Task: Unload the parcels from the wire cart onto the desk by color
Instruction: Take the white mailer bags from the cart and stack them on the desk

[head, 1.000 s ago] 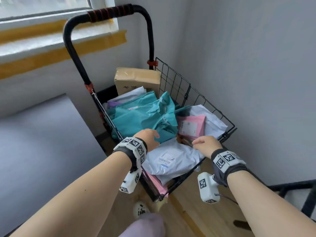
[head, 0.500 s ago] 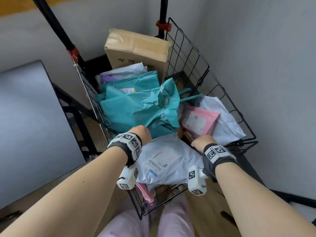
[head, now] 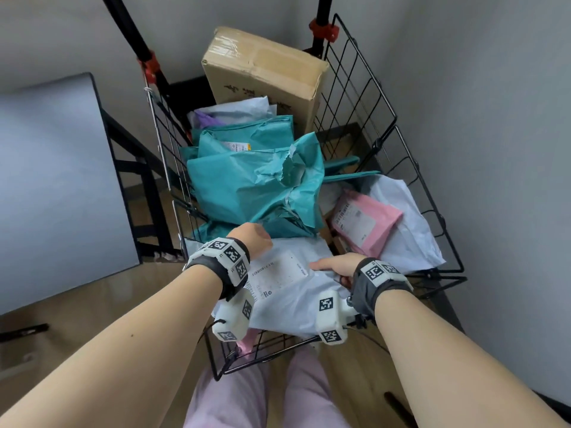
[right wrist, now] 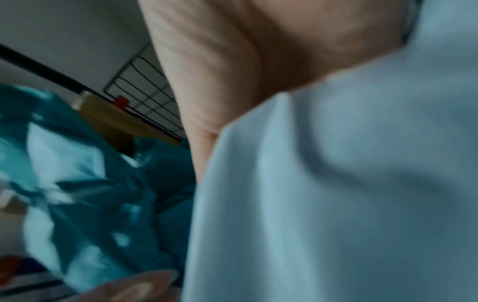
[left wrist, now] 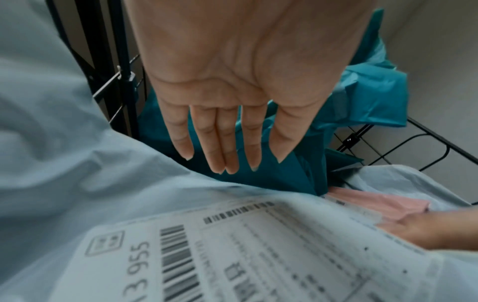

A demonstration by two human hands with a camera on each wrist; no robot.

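Observation:
The black wire cart (head: 401,168) holds a heap of parcels. A white bag parcel (head: 287,301) with a printed label lies on top at the near end. My right hand (head: 333,266) grips its right edge, thumb on top, and the bag covers my palm (right wrist: 232,61). My left hand (head: 250,239) is at the parcel's far edge. Its straight fingers (left wrist: 227,163) point down between the white parcel (left wrist: 77,183) and a crumpled teal bag (head: 247,186). A pink parcel (head: 364,223) lies to the right.
A tall cardboard box (head: 262,66) stands at the cart's far end, with more teal and white bags in front of it. Another white bag (head: 411,230) lies under the pink one. The grey desk (head: 46,180) is on the left. A wall runs close on the right.
The view has dropped closer over the cart. My right hand has slid left onto the white parcel, thumb near its label. My left hand stays at the parcel's far edge.

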